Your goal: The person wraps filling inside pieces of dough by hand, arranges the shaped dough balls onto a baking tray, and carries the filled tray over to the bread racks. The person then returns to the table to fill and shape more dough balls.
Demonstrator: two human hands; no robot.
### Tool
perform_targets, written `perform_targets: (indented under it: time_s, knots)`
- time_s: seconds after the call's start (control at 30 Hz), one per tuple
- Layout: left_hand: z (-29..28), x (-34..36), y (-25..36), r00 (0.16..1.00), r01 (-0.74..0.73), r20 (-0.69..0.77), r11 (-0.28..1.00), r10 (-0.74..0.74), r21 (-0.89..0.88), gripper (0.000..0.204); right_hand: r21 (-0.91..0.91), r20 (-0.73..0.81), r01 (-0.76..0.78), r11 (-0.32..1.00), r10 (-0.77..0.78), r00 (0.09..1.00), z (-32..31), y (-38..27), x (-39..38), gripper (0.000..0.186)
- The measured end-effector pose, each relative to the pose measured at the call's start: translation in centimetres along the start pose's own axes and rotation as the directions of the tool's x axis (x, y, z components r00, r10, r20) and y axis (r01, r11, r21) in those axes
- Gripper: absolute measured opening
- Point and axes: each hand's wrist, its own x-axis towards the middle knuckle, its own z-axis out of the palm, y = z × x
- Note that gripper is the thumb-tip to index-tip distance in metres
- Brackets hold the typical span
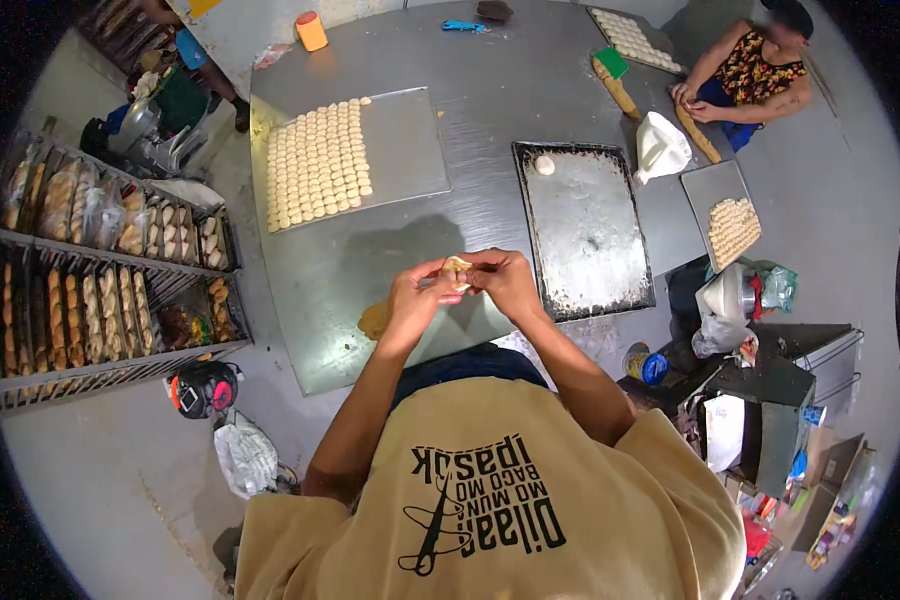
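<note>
Above the near edge of the table, my left hand (420, 297) and my right hand (507, 285) meet and pinch a small piece of pale dough (457, 265) between their fingers. A yellowish-brown patch shows on the dough. Beside my left wrist, a heap of tan, paste-like stuff (372, 320) lies on the table, partly behind my forearm. To the right of my hands is a dark, worn baking tray (590, 240), with a single round dough ball (544, 165) near its far left corner.
A metal sheet (410, 130) at the far left bears rows of dough pieces (320, 160). At right are a white bag (662, 147), a smaller tray of dough (733, 230) and a co-worker (760, 75) handling a dough roll (697, 132). A bread rack (120, 255) stands left.
</note>
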Motion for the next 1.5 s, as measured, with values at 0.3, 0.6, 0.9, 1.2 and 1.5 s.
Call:
perform_targets:
  time_s: [0.3,0.6,0.9,1.2,1.5]
  knots:
    - [-1.8,0.4,-0.1,0.986,0.15,0.12,0.925,-0.114,-0.35,0.051,0.099,0.151,-0.024,0.995,0.009,0.989,-1.1,-0.4,0.8,0.031]
    - [-0.6,0.3,1.4,0.953,0.278,0.171,0.946,-0.25,-0.166,0.049,0.134,0.23,-0.133,0.982,0.1,0.968,-2.4,1.3,1.5,0.028]
    - [-0.6,2.7,-4.1,0.991,0.099,-0.093,0.994,-0.094,0.051,0.032,-0.267,0.194,0.259,0.928,-0.211,0.958,-1.2,3.5,1.9,0.028]
    - [0.5,5.0,-5.5,0.961,0.276,-0.023,0.961,-0.276,0.005,0.037,-0.018,0.172,-0.058,0.998,0.061,0.983,-3.3,9.7,6.2,0.021]
    - [-0.1,6.5,-9.9,0.956,0.207,-0.228,0.975,-0.184,0.078,0.031,-0.426,0.151,0.34,0.838,-0.304,0.941,-2.5,10.5,6.6,0.029]
